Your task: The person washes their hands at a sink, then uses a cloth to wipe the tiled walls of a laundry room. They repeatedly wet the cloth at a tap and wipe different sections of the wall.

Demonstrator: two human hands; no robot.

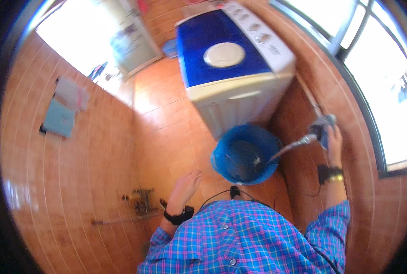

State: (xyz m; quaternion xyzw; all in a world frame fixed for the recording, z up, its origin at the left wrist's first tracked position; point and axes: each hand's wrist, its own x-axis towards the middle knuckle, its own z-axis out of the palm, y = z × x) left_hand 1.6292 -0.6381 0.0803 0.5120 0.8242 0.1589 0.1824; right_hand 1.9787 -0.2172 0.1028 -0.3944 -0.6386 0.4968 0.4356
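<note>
My right hand (334, 144) is at a wall tap (328, 120), its fingers around the tap's body and a dark cloth-like wrap (321, 132). From the metal spout (307, 139), a thin stream or hose slants down into a round blue plastic tub (218, 161); blur hides which it is. The tub stands on the floor and appears to hold water. Over the floor to the left of the tub hangs my left hand (188, 186), with nothing seen in it. Both wrists wear dark bands, and a yellow bracelet is on the right one.
A twin-tub washing machine (236, 92) with a blue top stands behind the tub. A tiled wall with a window (378, 85) rises on the right. At left are an open doorway (83, 37), hanging cloths (61, 116) and a second wall tap (141, 200).
</note>
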